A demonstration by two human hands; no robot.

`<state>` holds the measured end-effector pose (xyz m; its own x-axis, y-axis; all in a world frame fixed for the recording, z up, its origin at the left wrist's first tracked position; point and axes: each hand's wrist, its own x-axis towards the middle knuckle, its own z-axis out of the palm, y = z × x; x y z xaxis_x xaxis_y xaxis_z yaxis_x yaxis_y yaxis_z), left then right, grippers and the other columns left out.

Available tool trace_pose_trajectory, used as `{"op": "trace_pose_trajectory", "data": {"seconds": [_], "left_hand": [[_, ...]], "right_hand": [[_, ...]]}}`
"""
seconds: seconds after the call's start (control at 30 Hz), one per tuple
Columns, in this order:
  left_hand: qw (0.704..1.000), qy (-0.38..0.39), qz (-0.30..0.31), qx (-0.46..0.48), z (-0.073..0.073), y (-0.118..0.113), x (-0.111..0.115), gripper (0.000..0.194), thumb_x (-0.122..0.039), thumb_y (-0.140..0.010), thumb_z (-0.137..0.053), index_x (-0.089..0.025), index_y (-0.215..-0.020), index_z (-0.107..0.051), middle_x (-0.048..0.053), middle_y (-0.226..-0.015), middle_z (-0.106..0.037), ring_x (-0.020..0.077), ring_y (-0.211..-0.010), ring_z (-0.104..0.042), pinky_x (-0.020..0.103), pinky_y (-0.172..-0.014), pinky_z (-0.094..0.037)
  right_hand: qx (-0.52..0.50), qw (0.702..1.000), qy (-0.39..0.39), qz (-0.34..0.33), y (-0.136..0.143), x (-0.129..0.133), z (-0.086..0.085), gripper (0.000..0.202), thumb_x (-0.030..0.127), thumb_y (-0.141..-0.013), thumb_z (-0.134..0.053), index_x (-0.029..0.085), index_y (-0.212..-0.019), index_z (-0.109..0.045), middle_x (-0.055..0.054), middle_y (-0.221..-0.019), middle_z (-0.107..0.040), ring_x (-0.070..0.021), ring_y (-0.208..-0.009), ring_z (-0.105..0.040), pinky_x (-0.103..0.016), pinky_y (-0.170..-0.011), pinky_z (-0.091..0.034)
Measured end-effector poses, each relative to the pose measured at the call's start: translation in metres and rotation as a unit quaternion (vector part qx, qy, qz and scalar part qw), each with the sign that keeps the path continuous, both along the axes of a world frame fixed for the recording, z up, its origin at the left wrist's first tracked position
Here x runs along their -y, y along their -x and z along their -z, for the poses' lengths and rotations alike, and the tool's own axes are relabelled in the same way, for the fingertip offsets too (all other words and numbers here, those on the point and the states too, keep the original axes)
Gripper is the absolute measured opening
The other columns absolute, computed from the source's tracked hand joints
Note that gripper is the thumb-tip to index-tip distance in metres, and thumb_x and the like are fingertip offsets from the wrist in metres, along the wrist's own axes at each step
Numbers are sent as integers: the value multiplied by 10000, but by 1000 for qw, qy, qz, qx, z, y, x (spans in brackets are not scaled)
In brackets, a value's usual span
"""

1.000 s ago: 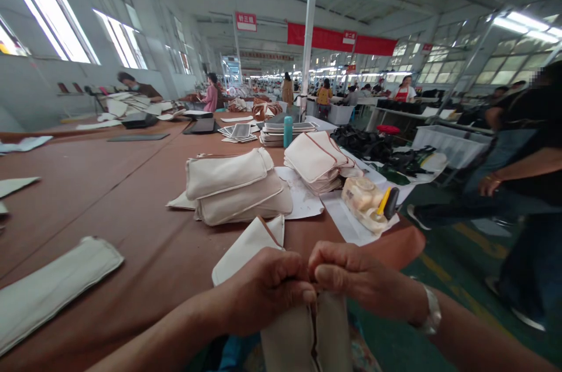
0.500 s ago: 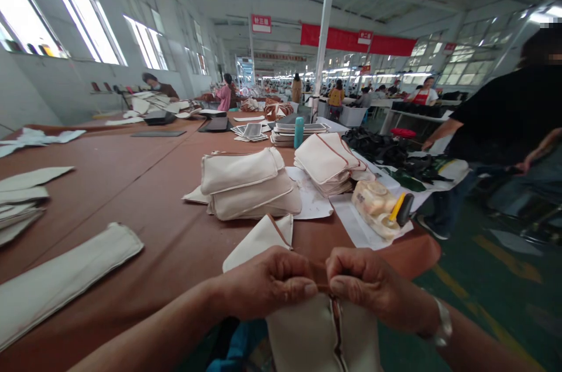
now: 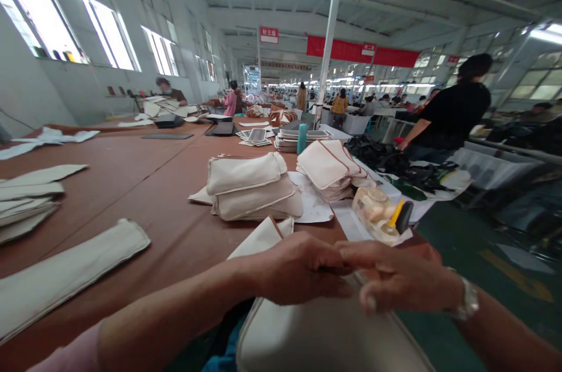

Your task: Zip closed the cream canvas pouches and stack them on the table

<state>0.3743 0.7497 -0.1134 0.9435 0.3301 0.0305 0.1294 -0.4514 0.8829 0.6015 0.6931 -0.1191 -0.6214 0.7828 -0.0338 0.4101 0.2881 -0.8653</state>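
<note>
A cream, cloth-like panel (image 3: pixel 325 340) with a stitched rim stands tilted at the table's near edge, close to my body. Its top edge is in my left hand (image 3: pixel 298 269), whose fingers are curled closed round it. My right hand (image 3: pixel 406 278) reaches across from the right, slightly blurred. Its fingers stretch over the left fingertips, and the thumb is spread apart against the panel's face. Just beyond my hands lies another cream piece with a brown edge (image 3: pixel 259 237), partly hidden by the left hand.
Stacks of cream panels (image 3: pixel 252 185) and brown-edged pieces (image 3: pixel 329 164) lie ahead on the brown-covered table (image 3: pixel 144 196). A glue container (image 3: pixel 373 205) with a yellow-and-black tool (image 3: pixel 400 217) sits at right. More long cream pieces (image 3: pixel 74 272) lie left. A person in black (image 3: pixel 456 109) stands beyond.
Before, both hands pinched at a brown-lined opening in the panel. Now a plain cream face shows, and the right hand has spread over the left. The person in black has moved farther away.
</note>
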Motion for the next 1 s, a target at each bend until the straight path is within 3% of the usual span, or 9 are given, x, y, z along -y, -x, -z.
{"op": "trace_pose_trajectory", "data": {"seconds": [0.07, 0.13, 0.23, 0.33, 0.47, 0.57, 0.73, 0.87, 1.0], "left_hand": [[999, 1, 32, -24, -12, -2, -5, 441, -572, -846, -590, -146, -747, -644, -31, -661, -482, 121, -649, -428, 196, -581, -349], [995, 19, 53, -78, -13, 11, -20, 466, -599, -842, -577, -150, -742, -652, -35, -642, -495, 116, -610, -428, 201, -564, -350], [987, 80, 35, -136, 3, 40, -43, 485, -624, -746, -676, -147, -829, -690, -16, -694, -579, 135, -629, -486, 210, -590, -397], [985, 125, 26, -114, 21, 52, -47, 542, -582, -665, -771, -157, -992, -700, 22, -859, -660, 178, -768, -569, 247, -726, -458], [989, 129, 11, -65, 27, 28, -27, 487, -512, -615, -832, -155, -924, -712, 28, -852, -655, 176, -788, -561, 241, -718, -457], [987, 157, 0, -42, 24, 4, -12, 496, -529, -584, -841, -150, -875, -706, -8, -738, -612, 131, -666, -507, 214, -626, -419], [987, 159, -17, -30, 29, 0, -10, 506, -532, -552, -853, -134, -794, -655, -29, -717, -556, 113, -657, -450, 190, -572, -353], [988, 139, -50, -45, 34, 10, -19, 462, -511, -652, -806, -132, -867, -652, -39, -718, -519, 99, -648, -411, 184, -544, -303], [987, 137, -69, -50, 35, 8, -20, 430, -500, -697, -774, -130, -870, -640, -39, -713, -505, 98, -651, -407, 188, -536, -280]], "right_hand": [[-14, 999, 18, -28, 15, 4, -1, 321, 473, -812, -679, 156, -808, -627, 30, -709, -487, -127, -653, -422, -230, -602, -356], [-23, 1000, 20, -1, 15, 8, 2, 307, 434, -846, -653, 153, -736, -596, 42, -670, -433, -108, -613, -378, -223, -566, -321], [-31, 998, -2, 55, -12, 11, 14, 309, 433, -862, -633, 144, -752, -632, 7, -728, -491, -132, -660, -434, -237, -588, -350], [4, 998, 19, 58, -42, 7, 30, 304, 430, -848, -646, 134, -787, -677, -7, -720, -539, -143, -656, -477, -236, -583, -376], [83, 994, 23, 68, -41, 5, 33, 245, 378, -807, -697, 151, -899, -709, -14, -771, -613, -158, -699, -536, -230, -607, -405], [12, 998, 5, 59, -11, 11, 23, 307, 373, -853, -658, 181, -1092, -646, -42, -979, -633, -192, -876, -563, -260, -737, -433], [-90, 993, -13, 78, 26, 16, 33, 283, 418, -958, -505, 159, -856, -554, 17, -773, -513, -123, -694, -451, -225, -611, -372], [-73, 988, -56, 122, 24, 16, 50, 294, 400, -993, -447, 180, -801, -485, 29, -752, -469, -118, -694, -429, -229, -630, -363], [-50, 988, -73, 125, 23, 14, 52, 273, 380, -1003, -428, 187, -818, -486, 14, -791, -505, -130, -728, -465, -244, -667, -387]]}}
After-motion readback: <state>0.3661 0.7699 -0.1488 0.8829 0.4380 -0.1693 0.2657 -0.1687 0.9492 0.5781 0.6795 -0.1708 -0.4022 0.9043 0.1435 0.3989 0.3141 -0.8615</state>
